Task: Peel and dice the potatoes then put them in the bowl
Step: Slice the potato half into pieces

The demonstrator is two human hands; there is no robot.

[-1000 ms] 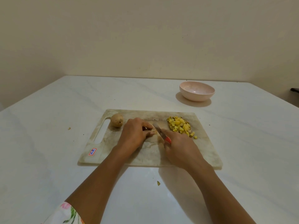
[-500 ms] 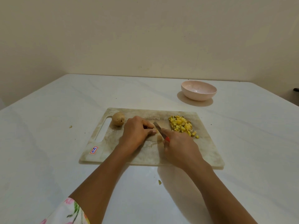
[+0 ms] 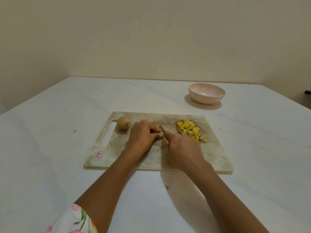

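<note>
Right fingers [image 3: 175,137] grip knife [image 3: 162,130] beside diced potato [image 3: 189,130].

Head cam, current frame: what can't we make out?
All in the head view:
- What the left hand holds down: hidden under its curled fingers.
- Knife handle: covered by the right hand; only the blade shows.
- Dark object at the right: cut off by the frame edge.
- Specks on the table: too small to identify.

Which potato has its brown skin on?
The whole potato at the board's left end, beside the handle slot. The rest is a pile of yellow cubes at the right end.
</note>
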